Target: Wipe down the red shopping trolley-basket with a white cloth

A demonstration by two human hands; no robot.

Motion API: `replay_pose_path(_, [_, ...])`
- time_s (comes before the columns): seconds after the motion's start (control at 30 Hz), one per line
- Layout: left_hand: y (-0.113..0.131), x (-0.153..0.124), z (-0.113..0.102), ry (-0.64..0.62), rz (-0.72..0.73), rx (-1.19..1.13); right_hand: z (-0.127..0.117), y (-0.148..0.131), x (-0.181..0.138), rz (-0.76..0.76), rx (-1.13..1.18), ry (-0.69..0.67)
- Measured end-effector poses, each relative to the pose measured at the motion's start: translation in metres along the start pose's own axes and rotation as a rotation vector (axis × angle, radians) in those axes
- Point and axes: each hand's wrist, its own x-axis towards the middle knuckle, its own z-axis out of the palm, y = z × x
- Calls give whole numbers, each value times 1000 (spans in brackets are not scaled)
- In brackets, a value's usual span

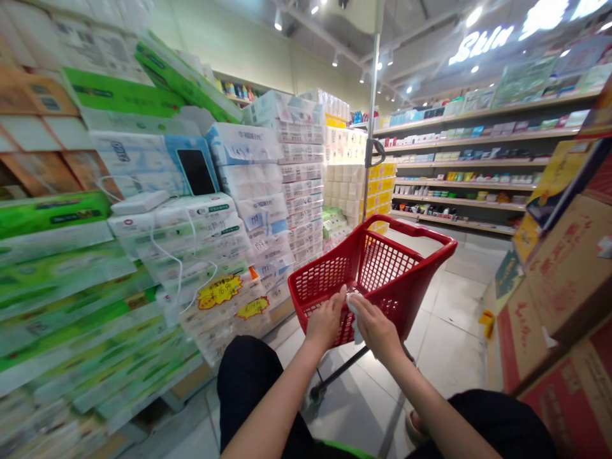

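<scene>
A red plastic shopping cart (406,290) with perforated sides stands in front of my knees. My left hand (326,320) is closed at its near rim, fingers together on the edge. Just to the right, my right hand (377,326) presses a crumpled white wipe (356,315) against the same rim. Part of the wipe hangs below my fingers. The undersides of both hands are hidden.
Tall stacks of packaged tissues (258,210) line the left side, with a phone (196,172) and white cable on them. Cardboard boxes (564,274) are piled on the right. Stocked shelves (468,162) run along the back. A metal pole (371,115) rises behind the cart.
</scene>
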Motion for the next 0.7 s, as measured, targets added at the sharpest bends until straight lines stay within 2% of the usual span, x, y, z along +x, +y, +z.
replay_pose_path(0.07, [0,-1,-1,2,-9,21,4,-12,-2,-49,31,-21])
replay_pose_path(0.13, [-1,-2,-2,4,-10,24,2,-7,-2,-76,27,-45])
replay_pose_path(0.23, [-1,-3,-2,-9,-11,15,-10,26,3,-39,-36,-34])
replay_pose_path(0.33, [2,-2,-1,-17,-18,17,-27,68,6,97,-111,29])
replay_pose_path(0.43, [6,-1,0,-10,-7,1,-38,89,7,172,-131,58])
replay_pose_path(0.53, [11,0,1,-7,-9,13,-32,72,1,170,-74,75])
replay_pose_path(0.7, [15,2,1,-16,0,67,0,7,-13,22,51,12])
